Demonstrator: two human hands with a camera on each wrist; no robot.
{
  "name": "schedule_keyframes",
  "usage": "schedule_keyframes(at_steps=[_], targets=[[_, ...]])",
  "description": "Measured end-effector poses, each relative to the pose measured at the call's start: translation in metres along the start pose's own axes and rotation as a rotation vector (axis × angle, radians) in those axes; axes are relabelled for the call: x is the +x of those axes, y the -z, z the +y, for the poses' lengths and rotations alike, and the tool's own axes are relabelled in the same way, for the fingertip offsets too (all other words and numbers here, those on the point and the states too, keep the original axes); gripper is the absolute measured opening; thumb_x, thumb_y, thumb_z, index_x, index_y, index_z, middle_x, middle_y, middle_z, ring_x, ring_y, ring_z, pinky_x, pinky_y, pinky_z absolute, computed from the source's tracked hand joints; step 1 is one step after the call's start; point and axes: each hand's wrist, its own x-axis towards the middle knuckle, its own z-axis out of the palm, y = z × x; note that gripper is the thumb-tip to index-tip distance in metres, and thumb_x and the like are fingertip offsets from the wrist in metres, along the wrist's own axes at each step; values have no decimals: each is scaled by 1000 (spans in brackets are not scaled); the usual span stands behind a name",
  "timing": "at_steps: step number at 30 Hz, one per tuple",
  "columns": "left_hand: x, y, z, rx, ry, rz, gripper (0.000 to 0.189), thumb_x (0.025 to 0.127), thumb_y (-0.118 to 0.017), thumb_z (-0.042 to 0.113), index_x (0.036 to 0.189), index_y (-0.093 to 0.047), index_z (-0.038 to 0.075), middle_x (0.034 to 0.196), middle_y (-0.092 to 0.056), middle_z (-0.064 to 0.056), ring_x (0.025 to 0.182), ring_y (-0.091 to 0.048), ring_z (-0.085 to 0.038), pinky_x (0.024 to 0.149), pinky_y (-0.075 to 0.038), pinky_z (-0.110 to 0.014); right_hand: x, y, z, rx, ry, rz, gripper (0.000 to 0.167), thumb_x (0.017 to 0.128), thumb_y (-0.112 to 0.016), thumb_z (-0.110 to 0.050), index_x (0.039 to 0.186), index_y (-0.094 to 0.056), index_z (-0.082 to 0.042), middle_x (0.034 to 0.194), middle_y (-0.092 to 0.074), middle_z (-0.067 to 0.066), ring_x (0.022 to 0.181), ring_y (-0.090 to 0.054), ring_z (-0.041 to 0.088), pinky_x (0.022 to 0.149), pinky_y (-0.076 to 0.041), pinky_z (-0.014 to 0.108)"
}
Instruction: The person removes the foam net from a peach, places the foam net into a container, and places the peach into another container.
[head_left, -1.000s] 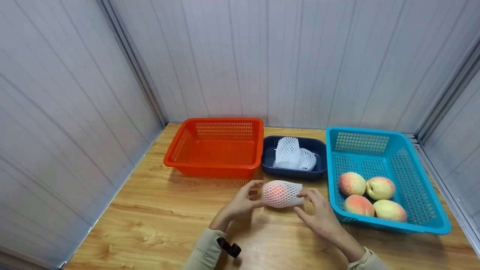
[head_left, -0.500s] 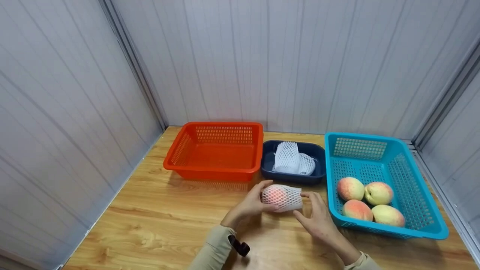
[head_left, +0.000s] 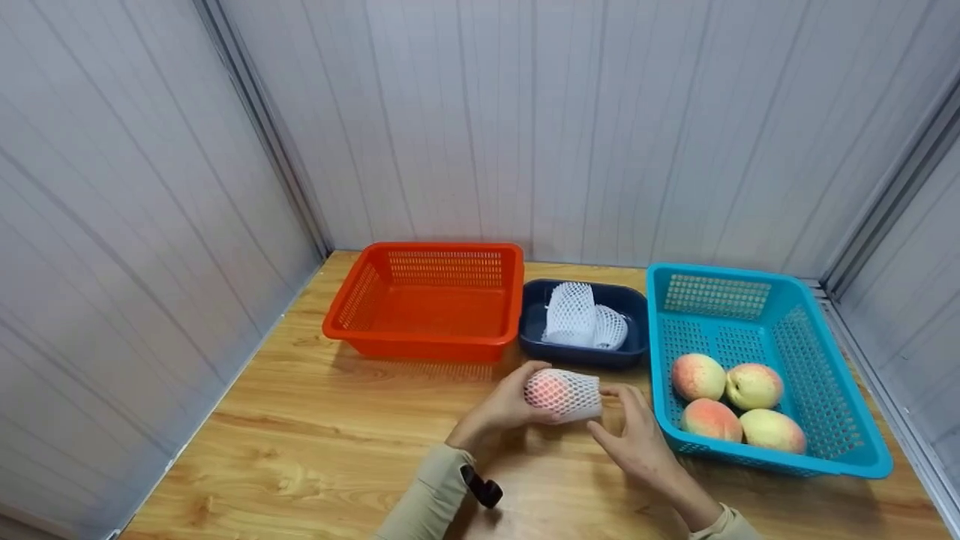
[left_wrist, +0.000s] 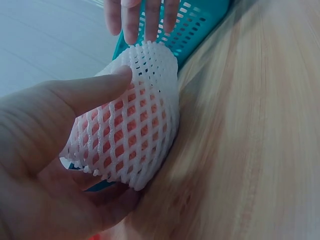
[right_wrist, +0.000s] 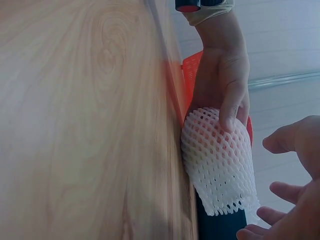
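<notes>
My left hand (head_left: 510,401) grips a peach (left_wrist: 127,120) covered by a white foam net sleeve (head_left: 581,396) just over the wooden table. The thumb lies along the net's upper side and the fingers curl beneath it in the left wrist view. Pink skin shows through the mesh, and the sleeve's loose end points right. My right hand (head_left: 637,439), fingers spread and slightly bent, hovers beside that loose end. In the right wrist view, a gap separates the right fingers (right_wrist: 285,192) from most of the net (right_wrist: 220,165).
An orange basket (head_left: 424,348) stands at back left. Beside it, a navy tray (head_left: 634,311) contains white foam nets (head_left: 571,315). On the right, a turquoise basket (head_left: 847,375) holds several bare peaches (head_left: 699,377). Pale panel walls (head_left: 450,120) enclose the table.
My left hand has moved right and closed more fully round the netted peach. The right fingertips, earlier at the sleeve's loose end, now stand slightly off it.
</notes>
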Motion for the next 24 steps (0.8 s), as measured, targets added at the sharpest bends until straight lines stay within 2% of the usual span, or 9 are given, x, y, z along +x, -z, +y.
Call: schedule_keyframes(at_steps=[3, 6, 13, 17, 20, 24], targets=[[-1, -1, -3, -64, 17, 14, 73, 65, -90, 7, 128, -53, 17, 117, -57, 1, 104, -54, -16, 93, -43, -34, 0, 0, 0, 6, -17, -13, 46, 80, -78, -7, 120, -56, 1, 122, -53, 19, 120, -47, 34, 102, -35, 52], [-3, -2, -6, -86, 14, 37, 72, 62, -91, 6, 123, -54, 19, 115, -59, 2, 103, -55, -16, 93, -43, -35, -1, -1, -1, 6, -40, -22, 46, 81, -77, -7, 120, -56, 1, 123, -53, 19, 121, -46, 34, 103, -34, 52], [-7, -4, -9, 10, -44, 83, 72, 60, -93, 11, 120, -56, 16, 115, -59, 2, 104, -54, -15, 95, -41, -35, -2, -3, 0, 16, -62, -50, 45, 81, -77, -8, 121, -56, -1, 124, -54, 19, 120, -48, 35, 101, -37, 53], [-6, -2, -9, 23, -60, 100, 72, 59, -94, 13, 119, -55, 17, 115, -59, 2, 105, -54, -15, 96, -40, -36, -1, -3, -1, 26, -63, -49, 45, 82, -77, -8, 121, -55, 0, 123, -54, 18, 119, -49, 34, 99, -40, 52], [-7, 1, -10, -5, -52, 98, 72, 59, -94, 13, 119, -54, 19, 115, -58, 4, 106, -54, -15, 96, -40, -35, -1, -2, -2, 33, -51, -44, 45, 82, -76, -6, 121, -56, 1, 122, -55, 18, 119, -49, 34, 98, -41, 51], [-10, 4, -9, -76, -80, 84, 73, 60, -93, 11, 121, -53, 18, 117, -57, 2, 108, -54, -16, 98, -40, -35, -5, -1, -5, 56, 21, -6, 41, 80, -77, -3, 117, -58, -1, 117, -60, 14, 113, -54, 33, 93, -45, 50]])
